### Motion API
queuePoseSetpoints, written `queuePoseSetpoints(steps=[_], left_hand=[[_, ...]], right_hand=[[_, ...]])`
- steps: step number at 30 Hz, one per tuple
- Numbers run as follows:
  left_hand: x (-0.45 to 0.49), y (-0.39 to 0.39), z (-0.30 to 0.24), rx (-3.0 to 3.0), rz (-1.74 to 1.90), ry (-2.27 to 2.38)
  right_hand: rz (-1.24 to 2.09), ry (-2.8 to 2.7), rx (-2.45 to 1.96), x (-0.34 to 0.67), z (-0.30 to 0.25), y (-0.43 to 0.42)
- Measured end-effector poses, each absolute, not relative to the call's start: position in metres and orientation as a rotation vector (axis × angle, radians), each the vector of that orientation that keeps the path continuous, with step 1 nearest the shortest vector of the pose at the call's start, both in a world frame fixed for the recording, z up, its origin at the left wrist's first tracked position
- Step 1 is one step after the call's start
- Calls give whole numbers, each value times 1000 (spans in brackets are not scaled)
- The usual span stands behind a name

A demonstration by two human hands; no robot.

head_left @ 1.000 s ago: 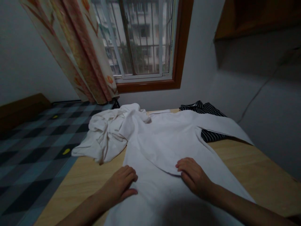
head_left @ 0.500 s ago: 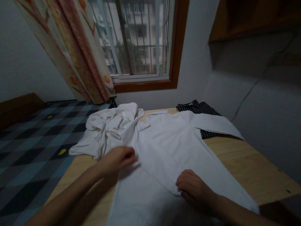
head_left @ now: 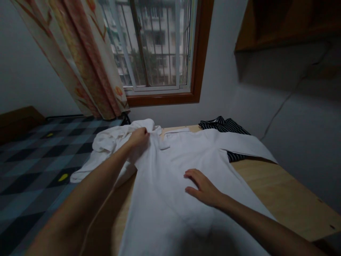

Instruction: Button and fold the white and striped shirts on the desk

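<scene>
A white long-sleeved shirt (head_left: 176, 167) lies spread out on a wooden table, one sleeve stretched to the right. My left hand (head_left: 139, 138) is closed on the shirt's cloth at its left shoulder, pulling it into folds; the fingertips are hidden. Over the middle of the shirt is my right hand (head_left: 201, 186), its fingers apart and pointing left, with nothing in them. Whether it touches the cloth I cannot tell. Behind my left forearm, a crumpled heap of white cloth (head_left: 106, 140) is partly covered.
A black-and-white striped garment (head_left: 226, 124) lies under the shirt's right sleeve. The wooden table (head_left: 277, 185) stands against a checked bed (head_left: 53, 149) on the left. Beyond are a window (head_left: 157, 46) and a curtain (head_left: 87, 60); a wooden shelf (head_left: 266, 39) hangs at upper right.
My left hand has moved away from me to the shirt's left shoulder and taken hold there. My right hand has let go of the cloth, moved forward and left, and opened.
</scene>
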State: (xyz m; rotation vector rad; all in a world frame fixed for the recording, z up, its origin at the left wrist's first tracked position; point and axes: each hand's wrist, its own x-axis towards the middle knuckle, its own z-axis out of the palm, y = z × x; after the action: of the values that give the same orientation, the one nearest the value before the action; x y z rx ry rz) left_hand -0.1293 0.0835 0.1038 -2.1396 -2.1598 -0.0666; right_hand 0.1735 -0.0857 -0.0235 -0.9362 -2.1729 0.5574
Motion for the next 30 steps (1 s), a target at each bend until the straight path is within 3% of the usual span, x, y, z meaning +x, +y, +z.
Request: queuePoseSetpoints(steps=[4, 12, 20, 23, 30], left_hand=[[-148, 65, 100, -1836, -266, -2278], [-149, 46, 94, -1841, -164, -2194], [-114, 72, 92, -2357, -94, -1548], [-105, 93, 86, -2356, 55, -1777], [-129, 108, 73, -1973, -132, -2050]], right_hand=[[508, -2239, -930, 178, -33, -94], [331, -2332, -951, 176, -31, -99], [391, -2326, -951, 173, -26, -98], [452, -2279, -977, 175, -26, -97], [342, -2296, -1110, 179, -33, -106]])
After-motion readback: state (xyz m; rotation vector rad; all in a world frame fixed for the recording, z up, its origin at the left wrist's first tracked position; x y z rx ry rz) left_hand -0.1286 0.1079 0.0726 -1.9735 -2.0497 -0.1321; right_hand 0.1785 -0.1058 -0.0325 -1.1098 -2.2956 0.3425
